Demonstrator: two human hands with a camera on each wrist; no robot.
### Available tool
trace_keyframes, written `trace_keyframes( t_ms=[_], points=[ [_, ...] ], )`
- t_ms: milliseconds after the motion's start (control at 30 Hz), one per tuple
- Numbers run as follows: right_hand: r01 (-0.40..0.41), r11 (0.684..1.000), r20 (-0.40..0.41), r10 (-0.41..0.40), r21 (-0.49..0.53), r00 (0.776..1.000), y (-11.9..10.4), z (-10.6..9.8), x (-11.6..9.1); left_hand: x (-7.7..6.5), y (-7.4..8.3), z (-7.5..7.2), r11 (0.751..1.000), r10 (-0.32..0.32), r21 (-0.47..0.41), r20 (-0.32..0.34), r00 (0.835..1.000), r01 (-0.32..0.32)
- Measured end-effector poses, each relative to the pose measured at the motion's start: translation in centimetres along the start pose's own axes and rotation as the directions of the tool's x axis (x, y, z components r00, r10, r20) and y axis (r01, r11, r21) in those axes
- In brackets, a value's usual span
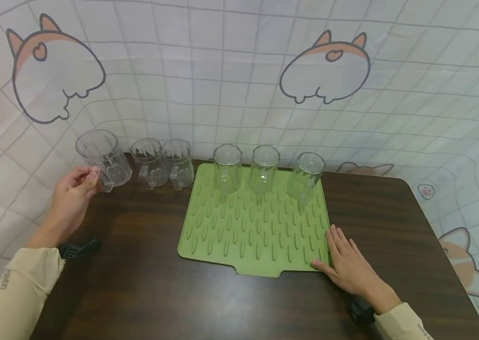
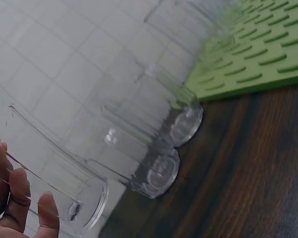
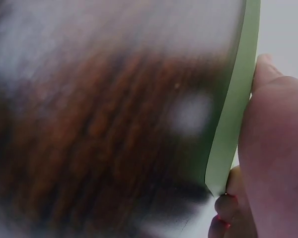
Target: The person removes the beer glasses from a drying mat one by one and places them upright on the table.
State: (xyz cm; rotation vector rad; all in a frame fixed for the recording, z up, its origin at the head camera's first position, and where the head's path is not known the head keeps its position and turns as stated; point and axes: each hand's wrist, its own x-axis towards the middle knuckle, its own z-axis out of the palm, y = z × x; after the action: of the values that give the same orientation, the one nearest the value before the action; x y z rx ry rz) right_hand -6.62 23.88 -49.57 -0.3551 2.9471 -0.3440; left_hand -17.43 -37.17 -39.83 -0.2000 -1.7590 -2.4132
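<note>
At the far left of the table, my left hand (image 1: 73,189) pinches the handle of a clear glass mug (image 1: 109,160), thumb against fingers. The left wrist view shows this mug (image 2: 64,193) with its thick base low and fingertips at the handle. Just right of it, two more glass mugs (image 1: 153,165) (image 1: 178,165) stand side by side on the wood. A green ribbed drying mat (image 1: 239,226) lies mid-table. My right hand (image 1: 349,264) rests with straight fingers on the mat's right front corner; up close, the right wrist view shows the mat's edge (image 3: 228,114) beside the hand.
Three glass mugs (image 1: 228,170) (image 1: 264,170) (image 1: 305,177) stand in a row along the mat's back edge. Behind the dark wooden table (image 1: 137,283) hangs a white gridded cloth (image 1: 205,71) with cartoon dogs, which also runs along both sides.
</note>
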Motion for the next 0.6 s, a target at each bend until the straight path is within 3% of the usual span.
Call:
trace_keyframes(
  t_ms=[133, 367, 600],
  points=[
    [-0.001, 1.000, 0.000, 0.001, -0.007, 1.000, -0.1, 0.2, 0.0, 0.1, -0.6, -0.7, 0.998, -0.015, 0.060, -0.028, 1.000, 0.017],
    [-0.010, 1.000, -0.010, 0.009, -0.025, 1.000, 0.0, 0.4, 0.0, 0.7, -1.8, -1.7, 0.980, -0.088, 0.172, -0.072, 0.993, 0.100],
    [-0.018, 0.999, -0.009, 0.017, -0.030, 1.000, 0.0, 0.4, 0.0, 2.0, -3.4, -2.1, 0.984, -0.111, 0.124, -0.113, 0.987, 0.125]
  ],
)
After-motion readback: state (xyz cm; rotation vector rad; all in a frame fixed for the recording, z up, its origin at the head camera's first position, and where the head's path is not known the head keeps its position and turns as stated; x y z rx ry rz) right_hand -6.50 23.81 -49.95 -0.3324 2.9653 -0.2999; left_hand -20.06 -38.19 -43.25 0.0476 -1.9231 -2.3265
